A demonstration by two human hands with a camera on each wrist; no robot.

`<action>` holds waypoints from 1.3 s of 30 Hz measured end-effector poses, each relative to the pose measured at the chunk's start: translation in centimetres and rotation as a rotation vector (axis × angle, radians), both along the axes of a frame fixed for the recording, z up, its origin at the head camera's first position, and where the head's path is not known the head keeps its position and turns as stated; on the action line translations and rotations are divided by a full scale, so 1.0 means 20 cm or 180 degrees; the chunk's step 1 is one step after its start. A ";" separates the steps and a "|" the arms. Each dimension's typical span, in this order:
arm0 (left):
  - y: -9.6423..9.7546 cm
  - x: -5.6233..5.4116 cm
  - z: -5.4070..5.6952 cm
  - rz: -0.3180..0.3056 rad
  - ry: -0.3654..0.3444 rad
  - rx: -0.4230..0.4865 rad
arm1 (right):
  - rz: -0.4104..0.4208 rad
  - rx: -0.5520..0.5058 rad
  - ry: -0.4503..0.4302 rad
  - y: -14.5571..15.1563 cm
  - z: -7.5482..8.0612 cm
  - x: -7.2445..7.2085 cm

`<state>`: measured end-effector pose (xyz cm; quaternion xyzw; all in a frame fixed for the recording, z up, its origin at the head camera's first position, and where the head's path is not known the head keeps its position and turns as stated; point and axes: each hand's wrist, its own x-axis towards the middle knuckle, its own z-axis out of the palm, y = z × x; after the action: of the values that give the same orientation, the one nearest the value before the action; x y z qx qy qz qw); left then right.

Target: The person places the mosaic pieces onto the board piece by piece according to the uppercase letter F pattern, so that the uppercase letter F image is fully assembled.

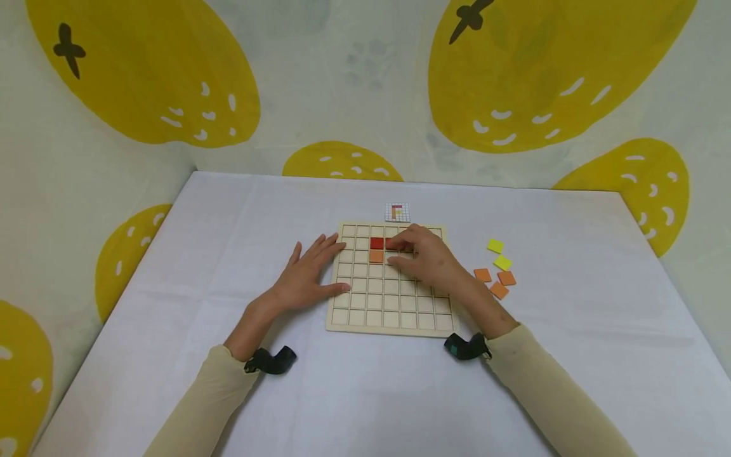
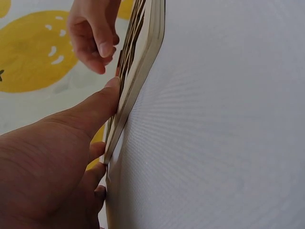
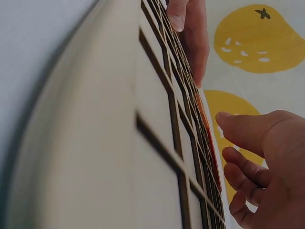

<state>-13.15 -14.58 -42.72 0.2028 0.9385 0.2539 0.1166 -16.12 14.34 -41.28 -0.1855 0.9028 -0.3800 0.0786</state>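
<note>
A pale wooden grid board lies on the table. In it sit a red square tile and, just below that, an orange tile. More red shows to the right of the first tile, partly hidden by fingers. My left hand rests at the board's left side with fingers spread, its thumb and fingertips on the border. Over the board's upper middle is my right hand, thumb and bent fingers apart beside the red tiles. The right wrist view shows nothing between that thumb and those fingers.
Right of the board lie loose tiles: two yellow tiles and three orange tiles. A small printed card with a coloured grid pattern lies just beyond the board's far edge. Behind the white-covered table stands a wall with yellow fruit shapes.
</note>
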 end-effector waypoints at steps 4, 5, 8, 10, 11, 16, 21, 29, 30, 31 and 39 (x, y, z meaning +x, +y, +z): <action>0.00 -0.01 0.00 0.0008 -0.0008 0.0000 | -0.0063 -0.0024 -0.0030 0.05 0.01 0.00; 0.00 -0.01 0.00 0.0010 -0.0015 -0.0002 | -0.0089 -0.0018 -0.0042 0.06 0.01 0.01; 0.00 -0.01 -0.01 0.0015 -0.0026 0.0003 | -0.0138 0.0014 -0.0050 0.09 0.02 0.01; 0.00 -0.01 -0.01 0.0019 -0.0028 -0.0004 | -0.0165 0.0032 -0.0058 0.12 0.02 0.01; 0.00 -0.01 -0.01 0.0018 -0.0026 -0.0009 | -0.0171 0.0036 -0.0055 0.13 0.02 0.01; 0.01 -0.01 0.00 0.0015 -0.0018 -0.0017 | -0.0231 0.0032 -0.0084 0.18 0.02 0.02; 0.01 -0.01 0.01 0.0006 -0.0026 0.0010 | -0.0277 0.0097 -0.0017 0.22 0.03 0.02; 0.02 -0.01 0.01 0.0005 -0.0040 0.0033 | -0.0370 0.0119 0.0051 0.30 0.02 0.03; 0.02 -0.01 0.01 0.0006 -0.0039 0.0030 | -0.0382 0.0115 0.0043 0.31 0.02 0.03; 0.02 -0.01 0.01 0.0006 -0.0039 0.0030 | -0.0390 0.0109 0.0040 0.31 0.02 0.03; 0.01 0.00 0.00 0.0033 -0.0034 -0.0006 | -0.0381 0.0142 0.0164 0.37 0.00 0.05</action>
<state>-13.17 -14.44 -42.78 0.1965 0.9391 0.2548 0.1205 -15.11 21.75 -41.32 -0.1392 0.9222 -0.3589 0.0367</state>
